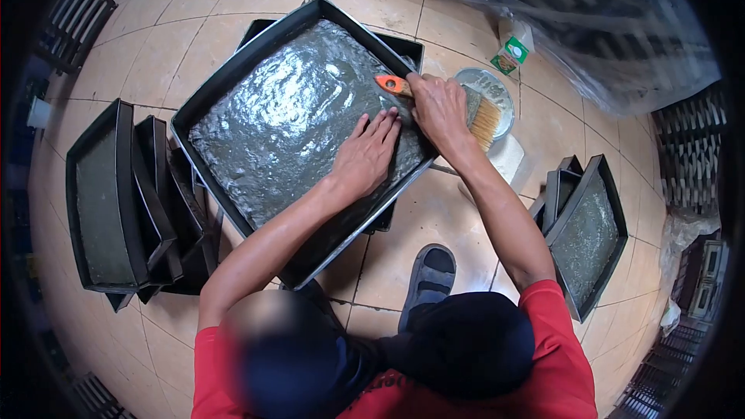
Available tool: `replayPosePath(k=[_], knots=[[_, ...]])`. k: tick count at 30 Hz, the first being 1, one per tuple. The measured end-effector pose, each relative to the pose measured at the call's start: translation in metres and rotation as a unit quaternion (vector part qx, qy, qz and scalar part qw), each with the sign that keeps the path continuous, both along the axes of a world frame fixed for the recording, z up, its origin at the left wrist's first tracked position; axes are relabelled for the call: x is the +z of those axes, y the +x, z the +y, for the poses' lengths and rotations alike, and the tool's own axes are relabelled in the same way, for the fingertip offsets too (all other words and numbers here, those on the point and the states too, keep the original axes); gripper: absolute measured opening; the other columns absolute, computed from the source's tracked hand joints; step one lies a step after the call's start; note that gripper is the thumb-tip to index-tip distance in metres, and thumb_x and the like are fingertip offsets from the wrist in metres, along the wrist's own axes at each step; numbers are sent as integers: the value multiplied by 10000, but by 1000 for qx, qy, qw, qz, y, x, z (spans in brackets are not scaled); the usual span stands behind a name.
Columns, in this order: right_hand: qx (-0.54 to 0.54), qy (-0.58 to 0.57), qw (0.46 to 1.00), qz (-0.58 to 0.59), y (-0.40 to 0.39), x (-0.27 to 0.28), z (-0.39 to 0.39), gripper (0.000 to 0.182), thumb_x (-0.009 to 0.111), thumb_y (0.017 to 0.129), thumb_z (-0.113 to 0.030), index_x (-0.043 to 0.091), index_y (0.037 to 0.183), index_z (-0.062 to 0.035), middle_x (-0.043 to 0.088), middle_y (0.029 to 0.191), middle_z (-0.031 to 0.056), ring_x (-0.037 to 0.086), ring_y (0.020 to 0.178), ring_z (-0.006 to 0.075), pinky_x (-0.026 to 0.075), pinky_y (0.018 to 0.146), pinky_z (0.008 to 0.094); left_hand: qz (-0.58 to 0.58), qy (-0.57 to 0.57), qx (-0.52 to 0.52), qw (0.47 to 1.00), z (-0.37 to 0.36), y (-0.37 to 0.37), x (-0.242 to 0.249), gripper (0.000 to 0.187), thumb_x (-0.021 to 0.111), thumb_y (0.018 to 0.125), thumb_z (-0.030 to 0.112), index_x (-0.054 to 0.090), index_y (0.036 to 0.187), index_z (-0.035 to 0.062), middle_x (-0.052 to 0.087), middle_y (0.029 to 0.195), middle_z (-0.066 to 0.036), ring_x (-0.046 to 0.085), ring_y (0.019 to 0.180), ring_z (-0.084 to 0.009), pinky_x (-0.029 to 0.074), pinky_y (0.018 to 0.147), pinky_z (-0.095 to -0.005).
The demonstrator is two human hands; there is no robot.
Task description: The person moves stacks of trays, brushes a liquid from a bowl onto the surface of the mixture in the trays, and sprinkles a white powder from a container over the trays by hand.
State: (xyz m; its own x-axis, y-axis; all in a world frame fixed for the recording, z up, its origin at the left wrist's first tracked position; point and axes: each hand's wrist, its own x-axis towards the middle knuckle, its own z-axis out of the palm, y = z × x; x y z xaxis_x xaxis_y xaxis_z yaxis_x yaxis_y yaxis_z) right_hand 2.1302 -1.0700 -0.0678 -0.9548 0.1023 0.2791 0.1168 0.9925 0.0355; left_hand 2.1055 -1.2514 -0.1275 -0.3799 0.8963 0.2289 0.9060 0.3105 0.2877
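Observation:
A large dark metal baking tray point(268, 136) lies tilted in front of me, with a wet, shiny coating over its inside. My left hand point(366, 154) rests on that coated surface, fingers stretched out and slightly apart. My right hand point(441, 112) is closed around a wide brush point(486, 122) at the tray's right corner. The brush's orange handle end points left over the tray, and its pale bristles point right. Just beyond the bristles, partly behind them, a round metal bowl point(497, 87) stands on the floor.
Several similar trays point(105, 202) lean together on the left. More trays point(586, 237) stand tilted at right. Another dark tray point(407, 48) shows under the large one. A green box point(510, 56), a white block-like item point(506, 157) and plastic sheeting point(590, 39) sit on the tiled floor point(419, 225).

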Motion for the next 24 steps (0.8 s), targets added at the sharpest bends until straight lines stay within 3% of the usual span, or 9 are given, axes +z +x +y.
replayPosePath(k=[6, 8, 10, 13, 15, 16, 19, 21, 24], knots=[[53, -119, 990, 50, 13, 43, -20, 251, 667, 771, -39, 635, 1019, -14, 626, 1059, 218, 674, 788, 409, 540, 687, 486, -101, 107, 39, 988, -12, 2, 32, 616, 550, 870, 52, 364, 1442, -81, 375, 1508, -268, 348, 1425, -387, 264, 1185, -477], [72, -248, 964, 61, 16, 84, -43, 404, 691, 754, -21, 621, 1151, 8, 562, 1206, 217, 659, 937, 416, 552, 773, 489, -251, 221, 75, 939, -24, 5, 71, 677, 609, 830, 56, 352, 1438, -97, 373, 1501, -278, 337, 1427, -395, 278, 1181, -467], [136, -213, 958, 137, 19, 102, -67, 446, 685, 805, -55, 599, 1233, 33, 537, 1288, 241, 610, 1110, 421, 545, 903, 468, -233, 223, 68, 944, -43, 11, 100, 669, 648, 807, 66, 393, 1407, -84, 441, 1428, -295, 424, 1353, -416, 327, 1140, -455], [174, -289, 930, 143, 32, 110, -95, 564, 679, 884, -297, 537, 1332, 16, 434, 1432, 261, 451, 1321, 438, 426, 1076, 495, -307, 269, 76, 910, -60, 20, 128, 453, 662, 778, 33, 561, 1209, -62, 648, 1078, -223, 629, 1027, -387, 458, 940, -443], [206, -299, 920, 147, 41, 100, -98, 759, 678, 869, -487, 444, 1439, -44, 334, 1523, 235, 350, 1411, 402, 343, 1145, 473, -328, 244, 190, 893, -70, 29, 145, 303, 628, 830, -12, 608, 1132, -23, 688, 1016, -150, 653, 1079, -287, 432, 1025, -417], [185, -329, 913, 155, 47, 94, -82, 744, 683, 873, -467, 444, 1440, -49, 353, 1517, 225, 367, 1405, 383, 345, 1142, 460, -222, 288, 104, 926, -75, 19, 138, 214, 602, 893, -11, 621, 1106, 8, 696, 1024, -110, 625, 1162, -273, 363, 1120, -451], [14, -479, 860, 176, 96, 70, -10, 580, 703, 897, -289, 504, 1390, -57, 530, 1401, 174, 509, 1313, 291, 401, 1086, 392, -232, 401, 174, 869, -112, 14, 144, 170, 643, 971, 199, 608, 1043, 49, 684, 1009, -58, 598, 1201, -301, 316, 1156, -501], [-167, -400, 884, 177, 139, -11, 72, 288, 672, 882, -163, 655, 1118, 1, 679, 1080, 205, 656, 1037, 335, 508, 912, 398, -175, 417, 219, 865, -150, 12, 155, 211, 607, 997, 235, 579, 1037, 30, 635, 1039, -78, 584, 1202, -346, 365, 1128, -518], [-271, -234, 930, -82, 222, -109, 134, 307, 702, 847, -183, 667, 1109, -27, 652, 977, 209, 631, 1020, 375, 496, 902, 455, -127, 414, 280, 857, -197, 16, 159, 184, 583, 1006, 177, 520, 1085, 23, 613, 1056, -102, 559, 1230, -353, 370, 1124, -526]])
